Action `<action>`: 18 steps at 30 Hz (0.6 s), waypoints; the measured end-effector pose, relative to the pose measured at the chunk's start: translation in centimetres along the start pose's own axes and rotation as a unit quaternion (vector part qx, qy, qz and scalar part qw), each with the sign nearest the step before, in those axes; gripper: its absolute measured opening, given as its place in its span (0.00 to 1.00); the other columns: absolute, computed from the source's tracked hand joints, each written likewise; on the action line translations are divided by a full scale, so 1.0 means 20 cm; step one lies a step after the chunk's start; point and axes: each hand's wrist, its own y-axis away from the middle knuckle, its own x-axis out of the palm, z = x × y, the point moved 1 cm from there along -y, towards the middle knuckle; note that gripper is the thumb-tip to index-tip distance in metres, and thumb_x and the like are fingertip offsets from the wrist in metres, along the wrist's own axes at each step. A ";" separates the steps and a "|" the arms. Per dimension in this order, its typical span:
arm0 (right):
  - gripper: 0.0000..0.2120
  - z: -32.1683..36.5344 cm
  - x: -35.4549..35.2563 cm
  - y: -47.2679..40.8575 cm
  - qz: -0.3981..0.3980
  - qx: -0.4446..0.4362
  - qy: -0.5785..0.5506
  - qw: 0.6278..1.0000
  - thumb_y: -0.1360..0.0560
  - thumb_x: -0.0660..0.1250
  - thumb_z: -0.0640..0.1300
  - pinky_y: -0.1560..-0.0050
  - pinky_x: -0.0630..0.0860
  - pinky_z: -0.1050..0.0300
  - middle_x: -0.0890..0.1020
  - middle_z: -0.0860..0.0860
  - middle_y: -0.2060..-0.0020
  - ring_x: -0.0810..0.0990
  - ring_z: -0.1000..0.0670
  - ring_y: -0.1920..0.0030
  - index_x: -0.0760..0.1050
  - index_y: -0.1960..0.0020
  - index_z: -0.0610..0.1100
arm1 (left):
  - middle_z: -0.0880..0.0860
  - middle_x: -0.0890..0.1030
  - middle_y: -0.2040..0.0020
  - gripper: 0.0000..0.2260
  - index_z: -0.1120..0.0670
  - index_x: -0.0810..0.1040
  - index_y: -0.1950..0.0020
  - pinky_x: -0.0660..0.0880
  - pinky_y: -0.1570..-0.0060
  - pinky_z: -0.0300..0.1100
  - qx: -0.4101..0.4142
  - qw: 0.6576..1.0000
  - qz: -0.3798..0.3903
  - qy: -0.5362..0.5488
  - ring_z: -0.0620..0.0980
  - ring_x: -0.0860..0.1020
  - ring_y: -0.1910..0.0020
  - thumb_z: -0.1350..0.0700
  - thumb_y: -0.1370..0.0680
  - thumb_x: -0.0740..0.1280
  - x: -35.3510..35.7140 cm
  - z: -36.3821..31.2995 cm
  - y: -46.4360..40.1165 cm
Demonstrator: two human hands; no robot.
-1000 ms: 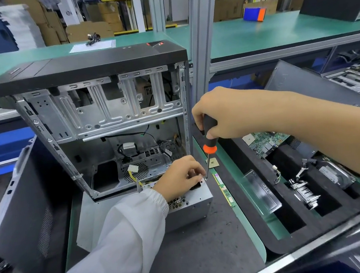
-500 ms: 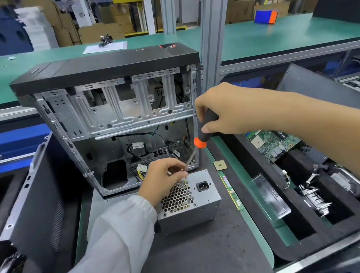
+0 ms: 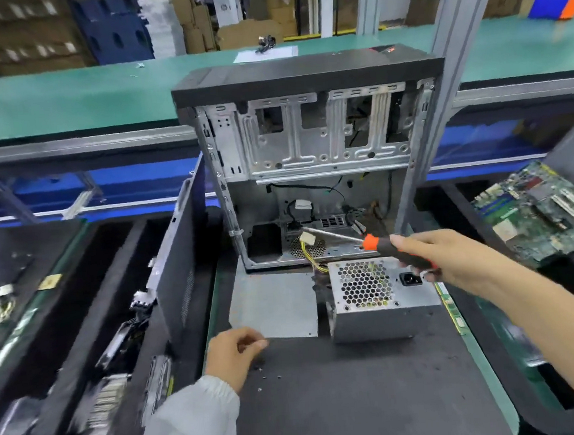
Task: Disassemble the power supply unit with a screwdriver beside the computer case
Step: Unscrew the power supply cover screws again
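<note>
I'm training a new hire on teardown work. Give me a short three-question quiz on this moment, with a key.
1. True or false: the screwdriver tip is seated in a screw on the power supply.
2. Which hand holds the screwdriver? A) left hand B) right hand C) neither
3. Fill in: the loose screws lie on the dark mat just below the ____ hand.

Key: 1. False; the shaft is lifted and points left, toward the open case. 2. B. 3. left; its fingers are curled, and whether they pinch anything cannot be told.
</note>
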 end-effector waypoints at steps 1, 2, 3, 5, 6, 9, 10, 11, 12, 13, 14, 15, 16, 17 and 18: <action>0.15 -0.03 0.02 0.00 -0.010 -0.006 -0.007 1.000 0.26 0.69 0.54 0.70 0.66 0.63 0.82 0.48 0.64 0.74 0.55 0.71 0.82 0.52 0.42 | 0.52 0.83 0.62 0.11 0.51 0.81 0.65 0.72 0.59 0.29 -0.003 1.000 -0.007 0.007 0.50 0.80 0.61 0.65 0.28 0.74 0.01 0.04 0.02; 0.13 -0.05 0.03 0.00 -0.022 -0.011 -0.013 1.000 0.26 0.70 0.52 0.70 0.67 0.62 0.83 0.47 0.64 0.74 0.54 0.71 0.83 0.53 0.42 | 0.52 0.82 0.62 0.12 0.49 0.80 0.66 0.71 0.60 0.28 -0.005 1.000 -0.014 0.012 0.49 0.79 0.61 0.65 0.28 0.75 0.01 0.08 0.04; 0.12 -0.07 0.04 -0.01 -0.032 -0.014 -0.024 0.999 0.26 0.70 0.50 0.70 0.67 0.63 0.83 0.46 0.63 0.74 0.54 0.71 0.83 0.54 0.41 | 0.51 0.81 0.62 0.14 0.47 0.80 0.66 0.71 0.60 0.28 -0.005 1.000 -0.020 0.016 0.49 0.79 0.61 0.65 0.29 0.75 0.02 0.12 0.06; 0.11 -0.09 0.06 -0.01 -0.044 -0.012 -0.053 0.998 0.25 0.70 0.48 0.74 0.70 0.65 0.84 0.44 0.62 0.75 0.54 0.72 0.83 0.55 0.39 | 0.52 0.79 0.61 0.14 0.46 0.80 0.66 0.70 0.59 0.28 -0.007 0.999 -0.026 0.020 0.47 0.77 0.61 0.64 0.29 0.75 0.03 0.18 0.08; 0.11 -0.10 0.07 -0.02 -0.052 -0.011 -0.065 0.996 0.26 0.70 0.48 0.75 0.71 0.66 0.85 0.44 0.62 0.75 0.54 0.72 0.83 0.54 0.39 | 0.52 0.78 0.61 0.12 0.47 0.81 0.65 0.69 0.60 0.28 -0.007 0.999 -0.028 0.021 0.46 0.76 0.61 0.64 0.28 0.75 0.03 0.21 0.09; 0.13 -0.13 0.08 -0.02 -0.069 -0.015 -0.085 0.994 0.26 0.71 0.50 0.71 0.76 0.66 0.86 0.43 0.61 0.77 0.54 0.72 0.83 0.53 0.39 | 0.50 0.76 0.57 0.05 0.54 0.85 0.60 0.67 0.58 0.25 -0.010 0.999 -0.037 0.030 0.45 0.76 0.59 0.63 0.27 0.75 0.06 0.26 0.11; 0.14 -0.14 0.09 -0.02 -0.073 -0.018 -0.083 0.994 0.26 0.71 0.51 0.69 0.77 0.66 0.86 0.43 0.61 0.77 0.54 0.71 0.83 0.53 0.40 | 0.49 0.75 0.57 0.03 0.54 0.85 0.59 0.67 0.57 0.25 -0.011 0.999 -0.038 0.032 0.45 0.76 0.58 0.62 0.27 0.75 0.07 0.28 0.11; 0.15 -0.16 0.09 -0.03 -0.077 -0.021 -0.079 0.994 0.26 0.71 0.52 0.68 0.78 0.67 0.86 0.43 0.61 0.78 0.54 0.70 0.83 0.53 0.40 | 0.48 0.75 0.56 0.03 0.54 0.86 0.58 0.67 0.57 0.25 -0.009 0.999 -0.036 0.031 0.45 0.76 0.56 0.61 0.27 0.75 0.08 0.29 0.10; 0.15 -0.17 0.09 -0.03 -0.080 -0.026 -0.073 0.994 0.26 0.70 0.52 0.68 0.77 0.67 0.86 0.44 0.61 0.78 0.55 0.70 0.84 0.53 0.40 | 0.48 0.75 0.56 0.02 0.54 0.86 0.58 0.66 0.56 0.25 -0.006 0.999 -0.031 0.029 0.46 0.76 0.55 0.60 0.26 0.74 0.09 0.29 0.10; 0.14 -0.17 0.10 -0.03 -0.082 -0.030 -0.068 0.994 0.26 0.70 0.52 0.69 0.77 0.68 0.86 0.44 0.61 0.78 0.55 0.69 0.84 0.53 0.40 | 0.48 0.75 0.55 0.02 0.54 0.86 0.57 0.66 0.55 0.25 -0.005 0.999 -0.027 0.029 0.47 0.76 0.54 0.60 0.26 0.74 0.09 0.30 0.10; 0.14 -0.18 0.10 -0.03 -0.084 -0.033 -0.069 0.994 0.26 0.70 0.52 0.69 0.76 0.68 0.86 0.45 0.60 0.79 0.56 0.69 0.84 0.53 0.41 | 0.47 0.75 0.56 0.02 0.54 0.86 0.56 0.66 0.54 0.25 -0.003 0.999 -0.024 0.030 0.46 0.76 0.54 0.59 0.25 0.74 0.09 0.30 0.10; 0.13 -0.19 0.10 -0.03 -0.082 -0.036 -0.071 0.993 0.26 0.70 0.52 0.69 0.76 0.68 0.86 0.45 0.60 0.79 0.56 0.69 0.84 0.53 0.41 | 0.47 0.75 0.56 0.02 0.54 0.86 0.55 0.66 0.54 0.25 0.000 0.999 -0.023 0.032 0.44 0.75 0.54 0.59 0.25 0.73 0.09 0.31 0.09; 0.13 -0.19 0.10 -0.04 -0.079 -0.037 -0.072 0.994 0.25 0.69 0.52 0.69 0.76 0.68 0.86 0.45 0.59 0.80 0.56 0.69 0.84 0.53 0.42 | 0.47 0.76 0.56 0.03 0.55 0.86 0.55 0.66 0.54 0.24 0.005 0.999 -0.024 0.035 0.43 0.75 0.55 0.60 0.24 0.72 0.08 0.31 0.09; 0.13 -0.20 0.09 -0.04 -0.074 -0.038 -0.069 0.994 0.24 0.69 0.51 0.68 0.76 0.68 0.86 0.45 0.59 0.80 0.56 0.68 0.83 0.53 0.42 | 0.47 0.77 0.56 0.04 0.55 0.86 0.54 0.66 0.54 0.25 0.010 0.999 -0.025 0.042 0.41 0.75 0.55 0.61 0.24 0.71 0.07 0.31 0.08; 0.12 -0.20 0.09 -0.05 -0.067 -0.038 -0.064 0.995 0.24 0.68 0.50 0.67 0.77 0.68 0.86 0.45 0.59 0.81 0.55 0.67 0.83 0.53 0.41 | 0.48 0.79 0.56 0.05 0.55 0.86 0.54 0.67 0.54 0.25 0.010 0.998 -0.025 0.055 0.41 0.76 0.55 0.61 0.23 0.70 0.06 0.31 0.08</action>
